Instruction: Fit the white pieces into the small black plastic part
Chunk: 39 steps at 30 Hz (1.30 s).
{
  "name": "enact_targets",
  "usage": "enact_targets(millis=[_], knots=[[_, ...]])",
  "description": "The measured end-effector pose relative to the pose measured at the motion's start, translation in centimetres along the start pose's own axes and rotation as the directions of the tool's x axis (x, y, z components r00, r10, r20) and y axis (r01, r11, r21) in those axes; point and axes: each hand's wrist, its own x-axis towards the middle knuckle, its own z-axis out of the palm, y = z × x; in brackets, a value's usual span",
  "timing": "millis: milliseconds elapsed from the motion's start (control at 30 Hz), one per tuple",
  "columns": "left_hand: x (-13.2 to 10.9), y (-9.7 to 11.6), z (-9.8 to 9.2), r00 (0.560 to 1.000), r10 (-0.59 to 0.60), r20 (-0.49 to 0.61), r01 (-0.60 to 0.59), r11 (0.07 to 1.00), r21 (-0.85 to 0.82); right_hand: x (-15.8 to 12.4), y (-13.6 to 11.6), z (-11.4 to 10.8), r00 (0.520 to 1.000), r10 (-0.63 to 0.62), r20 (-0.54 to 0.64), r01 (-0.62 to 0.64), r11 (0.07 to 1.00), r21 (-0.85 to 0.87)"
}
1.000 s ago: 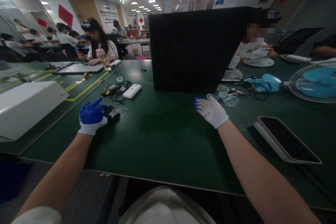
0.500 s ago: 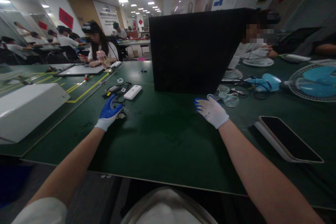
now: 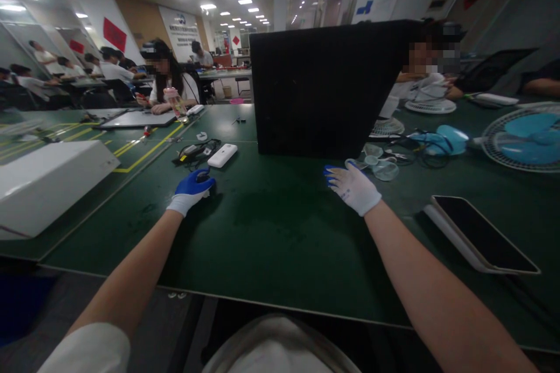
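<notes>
My left hand (image 3: 191, 191), in a blue-and-white glove, is closed around a small dark part (image 3: 203, 176) on the green table. Its fingers cover most of the part, so I cannot tell its kind. Just beyond them lie a white power bank (image 3: 223, 155) and a bundle of black cable (image 3: 199, 151). My right hand (image 3: 353, 187), gloved alike, is open with the fingers spread and holds nothing. Next to its fingertips are clear plastic fan blades (image 3: 380, 164).
A large black box (image 3: 324, 90) stands upright at the table's middle. On the right are a phone (image 3: 485, 233) on a white block, a blue-bladed fan (image 3: 529, 137) and cables. A white box (image 3: 52, 183) is at the left. A co-worker (image 3: 170, 78) sits across the table.
My left hand has moved slightly right and closed its fingers around the small dark part. My right hand stays open in the same place.
</notes>
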Motion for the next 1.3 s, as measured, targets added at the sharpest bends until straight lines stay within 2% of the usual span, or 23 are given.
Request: enact_targets(millis=[100,200,267,367,433,567,700,833,967,1067,1167,1233,1300], knots=[[-0.2,1.0,0.4,1.0,-0.023,-0.008,0.022,0.988,-0.151,0.0,-0.1,0.0,1.0,-0.008,-0.015,0.008,1.0,0.011],[-0.6,2.4,1.5,0.999,-0.035,0.018,0.038,0.984,-0.176,0.0,-0.1,-0.1,1.0,-0.019,-0.005,0.019,1.0,0.019],[-1.1,3.7,3.0,0.998,0.013,0.068,-0.002,0.985,-0.172,0.0,-0.1,-0.1,1.0,-0.021,-0.001,0.021,0.999,0.025],[-2.4,6.5,6.4,0.981,0.155,0.118,-0.131,0.974,-0.187,0.1,0.0,-0.1,1.0,-0.014,0.001,0.014,0.999,0.038],[-3.5,9.0,9.0,0.957,0.24,0.16,-0.207,0.958,-0.198,0.1,0.0,0.0,1.0,-0.008,-0.003,0.009,0.999,0.041],[-6.8,14.2,13.9,0.898,0.346,0.273,-0.278,0.925,-0.26,0.1,0.0,0.2,1.0,-0.011,-0.018,0.011,0.999,0.049],[-10.3,18.4,17.3,0.805,0.459,0.376,-0.367,0.883,-0.291,0.0,-0.1,0.4,1.0,0.006,-0.01,-0.006,0.999,0.04],[-12.6,20.8,18.9,0.727,0.554,0.406,-0.468,0.832,-0.298,-0.1,-0.1,0.3,1.0,-0.001,0.006,0.001,0.999,0.036],[-13.4,21.6,18.6,0.707,0.583,0.401,-0.474,0.811,-0.343,0.0,0.1,0.3,1.0,-0.008,0.016,0.008,1.0,0.004],[-13.4,21.7,17.9,0.724,0.59,0.356,-0.43,0.791,-0.436,0.3,0.2,0.2,1.0,-0.025,0.011,0.025,0.999,-0.031],[-12.9,21.2,17.5,0.811,0.52,0.269,-0.307,0.77,-0.56,0.2,0.4,0.3,0.998,-0.057,-0.025,0.053,0.991,-0.126],[-12.2,20.7,17.4,0.892,0.404,0.203,-0.19,0.743,-0.642,-0.3,0.7,0.8,0.981,-0.192,-0.038,0.173,0.941,-0.29],[-11.2,20.1,17.3,0.951,0.258,0.168,-0.069,0.712,-0.699,-1.1,1.2,1.9,0.92,-0.388,0.052,0.357,0.779,-0.516]])
